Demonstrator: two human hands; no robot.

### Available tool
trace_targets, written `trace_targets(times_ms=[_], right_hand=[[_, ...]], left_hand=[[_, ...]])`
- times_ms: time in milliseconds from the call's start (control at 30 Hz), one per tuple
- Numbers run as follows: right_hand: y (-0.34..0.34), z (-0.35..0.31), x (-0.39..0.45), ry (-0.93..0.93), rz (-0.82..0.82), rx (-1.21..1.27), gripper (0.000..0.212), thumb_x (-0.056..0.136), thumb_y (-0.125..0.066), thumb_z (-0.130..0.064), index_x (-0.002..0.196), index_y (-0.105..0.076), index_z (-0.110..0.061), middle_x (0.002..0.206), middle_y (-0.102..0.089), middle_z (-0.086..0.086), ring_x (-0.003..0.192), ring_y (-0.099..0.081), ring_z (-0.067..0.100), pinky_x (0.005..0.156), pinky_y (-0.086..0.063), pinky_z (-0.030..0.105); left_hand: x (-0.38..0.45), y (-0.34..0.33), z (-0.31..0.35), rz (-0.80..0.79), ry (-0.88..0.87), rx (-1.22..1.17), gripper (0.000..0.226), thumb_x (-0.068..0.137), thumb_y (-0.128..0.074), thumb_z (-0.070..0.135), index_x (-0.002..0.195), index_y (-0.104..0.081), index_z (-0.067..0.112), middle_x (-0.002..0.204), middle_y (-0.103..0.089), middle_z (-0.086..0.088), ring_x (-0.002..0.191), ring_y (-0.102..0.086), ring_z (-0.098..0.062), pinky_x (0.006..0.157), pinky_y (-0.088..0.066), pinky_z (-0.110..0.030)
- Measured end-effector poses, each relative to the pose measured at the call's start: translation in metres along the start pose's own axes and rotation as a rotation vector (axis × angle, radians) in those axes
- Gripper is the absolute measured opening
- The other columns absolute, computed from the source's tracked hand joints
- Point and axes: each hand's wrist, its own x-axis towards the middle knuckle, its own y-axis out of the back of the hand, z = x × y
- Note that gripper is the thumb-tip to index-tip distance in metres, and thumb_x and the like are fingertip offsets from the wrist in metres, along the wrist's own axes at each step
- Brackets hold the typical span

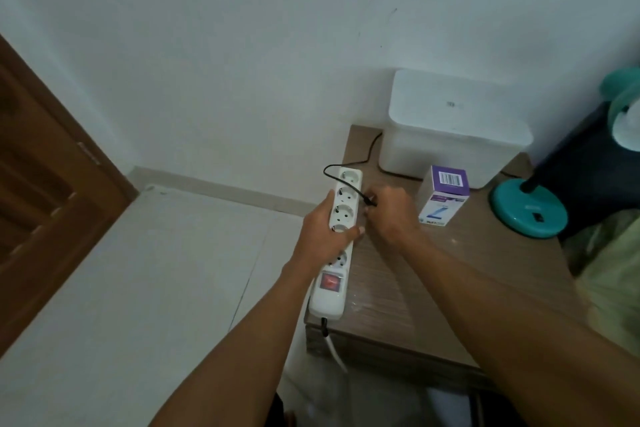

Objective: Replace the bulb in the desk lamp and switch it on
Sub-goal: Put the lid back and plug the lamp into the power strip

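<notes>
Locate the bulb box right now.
Head view: the bulb box stands upright on the wooden table, right of centre, between the right hand and the teal lamp base, before a white bin.

Both arms reach fwd; L hand (327, 236) curled in a grip, R hand (393, 210) beside it, fingers pinched.

Lamp shade (625, 107) (teal) cut by right edge
</notes>
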Motion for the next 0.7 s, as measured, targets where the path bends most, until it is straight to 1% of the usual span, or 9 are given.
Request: trace_targets(times_ms=[100, 167, 233, 333, 400, 433, 533, 600, 700], right_hand=[[0.003, 0.0, 0.002, -0.014, 0.048, 0.035, 0.018, 0.088, -0.068, -0.013, 0.104, -0.075, -0.019, 0.097, -0.075, 0.003, 0.089, -0.068, 0.021, 0.082, -0.057, 0.04], [0.01, -0.004, 0.005, -0.033, 0.144, 0.176, 0.019, 0.086, -0.07, -0.012, 0.103, -0.076, -0.018, 0.091, -0.074, -0.003, 0.085, -0.068, 0.017, 0.08, -0.056, 0.033], [0.018, -0.012, 0.008, -0.056, 0.205, 0.301, 0.018, 0.086, -0.073, -0.014, 0.103, -0.076, -0.018, 0.086, -0.069, -0.009, 0.081, -0.066, 0.01, 0.075, -0.053, 0.026], [0.022, -0.024, 0.014, -0.021, 0.204, 0.412, 0.017, 0.083, -0.078, -0.011, 0.098, -0.075, -0.016, 0.084, -0.068, -0.007, 0.076, -0.063, 0.003, 0.068, -0.05, 0.01], [0.017, -0.031, 0.014, -0.005, 0.184, 0.439, 0.017, 0.081, -0.078, -0.005, 0.093, -0.074, -0.016, 0.081, -0.067, -0.006, 0.074, -0.062, 0.004, 0.064, -0.049, 0.006], [0.013, -0.034, 0.014, 0.002, 0.184, 0.44, 0.019, 0.079, -0.078, -0.003, 0.09, -0.073, -0.018, 0.08, -0.067, -0.007, 0.073, -0.064, 0.006, 0.065, -0.051, 0.008], [0.0, -0.037, 0.011, -0.007, 0.18, 0.436, 0.023, 0.078, -0.078, -0.002, 0.084, -0.07, -0.023, 0.078, -0.068, -0.007, 0.073, -0.067, 0.008, 0.07, -0.059, 0.027], [-0.006, -0.036, 0.009, -0.033, 0.175, 0.428, 0.021, 0.079, -0.079, -0.004, 0.084, -0.069, -0.022, 0.077, -0.067, -0.007, 0.071, -0.066, 0.007, 0.069, -0.06, 0.029], [-0.009, -0.037, 0.007, -0.043, 0.193, 0.417, 0.014, 0.081, -0.077, -0.005, 0.086, -0.071, -0.016, 0.076, -0.066, -0.007, 0.07, -0.065, 0.004, 0.065, -0.059, 0.026]], left_hand=[[0.001, 0.0, -0.001, -0.006, -0.009, 0.007, 0.087, 0.077, -0.09, 0.025, 0.151, -0.045, 0.02, 0.109, -0.071, 0.004, 0.096, -0.07, -0.011, 0.085, -0.058, -0.029], [0.002, 0.0, -0.002, -0.017, -0.013, 0.018, 0.09, 0.075, -0.091, 0.028, 0.152, -0.044, 0.024, 0.108, -0.072, 0.003, 0.094, -0.071, -0.011, 0.085, -0.061, -0.032], [0.004, -0.001, -0.004, -0.02, -0.037, 0.028, 0.078, 0.075, -0.091, 0.027, 0.142, -0.051, 0.027, 0.102, -0.073, 0.004, 0.089, -0.072, -0.009, 0.083, -0.063, -0.037], [0.004, -0.002, -0.006, -0.011, -0.06, 0.014, 0.073, 0.075, -0.091, 0.026, 0.137, -0.054, 0.026, 0.099, -0.074, 0.004, 0.086, -0.073, -0.01, 0.082, -0.063, -0.04], [0.005, -0.001, -0.007, -0.011, -0.072, 0.005, 0.074, 0.075, -0.091, 0.027, 0.138, -0.054, 0.027, 0.1, -0.074, 0.004, 0.087, -0.073, -0.01, 0.083, -0.063, -0.04], [0.006, -0.001, -0.008, -0.012, -0.076, 0.004, 0.073, 0.075, -0.091, 0.027, 0.138, -0.054, 0.028, 0.1, -0.075, 0.005, 0.088, -0.074, -0.009, 0.083, -0.063, -0.04], [0.007, -0.001, -0.009, -0.018, -0.098, -0.004, 0.07, 0.076, -0.09, 0.028, 0.137, -0.055, 0.026, 0.102, -0.075, 0.007, 0.091, -0.074, -0.006, 0.085, -0.063, -0.04], [0.007, -0.001, -0.01, -0.022, -0.104, -0.016, 0.071, 0.077, -0.088, 0.028, 0.139, -0.055, 0.025, 0.103, -0.076, 0.007, 0.092, -0.074, -0.007, 0.085, -0.063, -0.039], [0.007, -0.001, -0.011, -0.022, -0.104, -0.037, 0.07, 0.079, -0.088, 0.025, 0.14, -0.054, 0.023, 0.103, -0.076, 0.006, 0.093, -0.074, -0.006, 0.085, -0.063, -0.036]])
